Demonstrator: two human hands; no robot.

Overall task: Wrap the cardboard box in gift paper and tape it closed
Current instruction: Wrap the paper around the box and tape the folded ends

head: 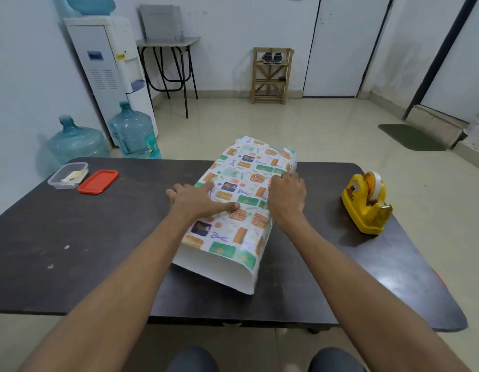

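Patterned gift paper (241, 183) lies folded over the cardboard box, which is hidden beneath it, at the centre of the dark table (98, 237). The left hand (198, 200) presses flat, fingers spread, on the paper's left side. The right hand (286, 197) grips its right edge with curled fingers. A yellow tape dispenser (367, 205) stands at right.

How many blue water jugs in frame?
3. Top jug sits on the water dispenser, cropped by the frame. Second jug stands on the floor beside the dispenser's base. Third jug is left of it, near the wall. The table could hide more.
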